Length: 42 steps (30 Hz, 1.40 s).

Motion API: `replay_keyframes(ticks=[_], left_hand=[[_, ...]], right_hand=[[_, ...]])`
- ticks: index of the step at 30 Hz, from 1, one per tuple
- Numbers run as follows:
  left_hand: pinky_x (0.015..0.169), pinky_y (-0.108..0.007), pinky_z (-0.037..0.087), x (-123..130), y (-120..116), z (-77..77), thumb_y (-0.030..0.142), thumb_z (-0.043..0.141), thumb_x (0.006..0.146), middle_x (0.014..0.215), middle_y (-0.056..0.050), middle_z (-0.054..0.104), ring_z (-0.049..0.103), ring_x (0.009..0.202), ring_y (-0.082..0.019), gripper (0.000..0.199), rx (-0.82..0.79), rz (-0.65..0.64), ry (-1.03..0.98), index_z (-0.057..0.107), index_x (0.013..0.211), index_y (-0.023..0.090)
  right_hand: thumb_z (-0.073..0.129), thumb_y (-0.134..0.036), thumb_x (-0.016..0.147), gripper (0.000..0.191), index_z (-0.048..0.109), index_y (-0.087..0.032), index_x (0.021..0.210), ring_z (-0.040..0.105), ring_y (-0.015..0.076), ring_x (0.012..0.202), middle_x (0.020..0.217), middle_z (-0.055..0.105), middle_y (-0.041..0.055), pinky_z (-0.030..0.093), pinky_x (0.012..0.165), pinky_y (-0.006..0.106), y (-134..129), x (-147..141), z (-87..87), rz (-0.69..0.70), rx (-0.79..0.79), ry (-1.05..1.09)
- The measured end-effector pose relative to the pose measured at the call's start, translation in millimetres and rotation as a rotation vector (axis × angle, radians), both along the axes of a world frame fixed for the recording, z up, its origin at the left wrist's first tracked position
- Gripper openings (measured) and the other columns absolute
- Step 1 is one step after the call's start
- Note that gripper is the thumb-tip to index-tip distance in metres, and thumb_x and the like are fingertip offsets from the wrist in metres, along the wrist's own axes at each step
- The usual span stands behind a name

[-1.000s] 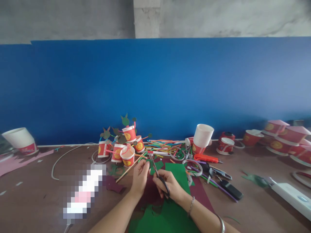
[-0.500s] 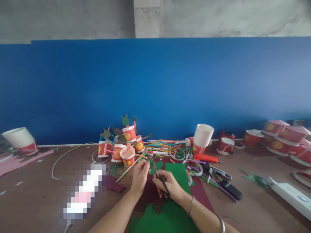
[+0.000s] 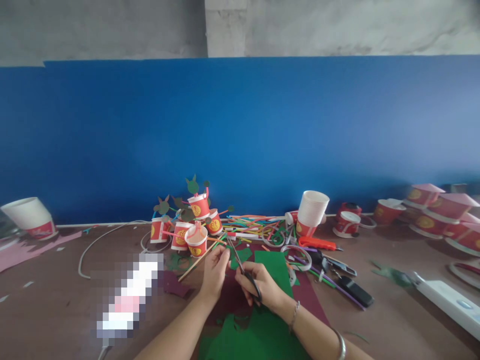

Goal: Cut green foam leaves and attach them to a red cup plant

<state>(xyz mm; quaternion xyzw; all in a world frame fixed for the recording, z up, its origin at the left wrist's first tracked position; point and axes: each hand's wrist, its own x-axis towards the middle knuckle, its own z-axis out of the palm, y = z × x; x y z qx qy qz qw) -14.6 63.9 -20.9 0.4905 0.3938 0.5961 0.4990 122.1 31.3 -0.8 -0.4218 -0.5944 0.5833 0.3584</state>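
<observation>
My right hand (image 3: 262,286) is closed around the black handles of a pair of scissors (image 3: 238,258), whose metal blades point up and away to the left. The blade tips are close by the fingertips of my left hand (image 3: 215,267). That hand is in a pinch, with a small piece of green paper (image 3: 228,247) at the fingertips, mostly hidden. Under and around both hands lie a green sheet (image 3: 270,262), a dark red sheet (image 3: 225,304) and a cut-out green sheet (image 3: 258,337) nearer me.
Decorated red paper cups (image 3: 196,242) stand behind my left hand. Coloured straws (image 3: 258,230) lie at the back beside a stack of white cups (image 3: 312,210). An orange cutter (image 3: 318,243), tape rolls (image 3: 304,258) and a black key fob (image 3: 354,291) lie to the right.
The whole view has shifted very slightly. Both hands and the scissors keep almost the same pose, the blades still at my left fingertips.
</observation>
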Motion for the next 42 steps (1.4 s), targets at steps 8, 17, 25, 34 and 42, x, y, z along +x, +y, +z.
replay_keyframes(ticks=[8, 17, 25, 34, 42], left_hand=[[0.053, -0.018, 0.035, 5.5, -7.5, 7.5, 0.043, 0.066, 0.07, 0.06, 0.007, 0.041, 0.041, 0.055, -0.007, 0.033, -0.125, -0.096, -0.13, 0.045, 0.068, 0.018], [0.048, -0.018, 0.029, 4.0, -7.1, 5.7, 0.037, 0.061, 0.073, 0.053, 0.006, 0.044, 0.038, 0.05, -0.006, 0.029, -0.093, -0.113, -0.079, 0.043, 0.062, 0.017], [0.049, -0.018, 0.028, 3.9, -9.7, 13.9, 0.037, 0.061, 0.07, 0.052, 0.007, 0.042, 0.036, 0.049, -0.006, 0.028, -0.13, -0.176, -0.063, 0.041, 0.061, 0.018], [0.048, -0.019, 0.025, 2.8, -5.6, 6.3, 0.04, 0.061, 0.071, 0.052, 0.007, 0.037, 0.033, 0.049, -0.007, 0.033, -0.101, -0.136, -0.058, 0.038, 0.06, 0.019], [0.049, -0.019, 0.026, 2.2, -3.8, 4.5, 0.043, 0.059, 0.075, 0.053, 0.008, 0.03, 0.03, 0.05, -0.007, 0.039, -0.029, -0.068, -0.019, 0.035, 0.057, 0.018]], right_hand=[[0.064, -0.043, 0.071, 0.031, 0.048, -0.017, 0.071, 0.044, 0.0059, 0.029, 0.04, 0.049, -0.0086, 0.024, 0.024, 0.012, 0.1, -1.3, -2.5, -0.071, 0.02, 0.037], [0.064, -0.043, 0.071, 0.03, 0.051, -0.017, 0.073, 0.045, 0.0065, 0.03, 0.042, 0.05, -0.0079, 0.025, 0.025, 0.013, 2.3, -1.0, -4.6, -0.049, 0.034, 0.036], [0.063, -0.045, 0.071, 0.031, 0.051, -0.017, 0.073, 0.045, 0.0063, 0.031, 0.042, 0.05, -0.0077, 0.027, 0.028, 0.013, 2.4, 0.8, -6.4, -0.039, 0.041, 0.037], [0.063, -0.046, 0.072, 0.032, 0.049, -0.017, 0.07, 0.04, 0.0051, 0.028, 0.039, 0.047, -0.0087, 0.023, 0.026, 0.013, 1.6, 0.6, -2.5, -0.036, 0.047, 0.024], [0.063, -0.046, 0.071, 0.033, 0.049, -0.017, 0.069, 0.042, 0.0053, 0.029, 0.039, 0.047, -0.0084, 0.023, 0.025, 0.013, 1.0, -0.1, -0.4, -0.053, 0.036, 0.025]])
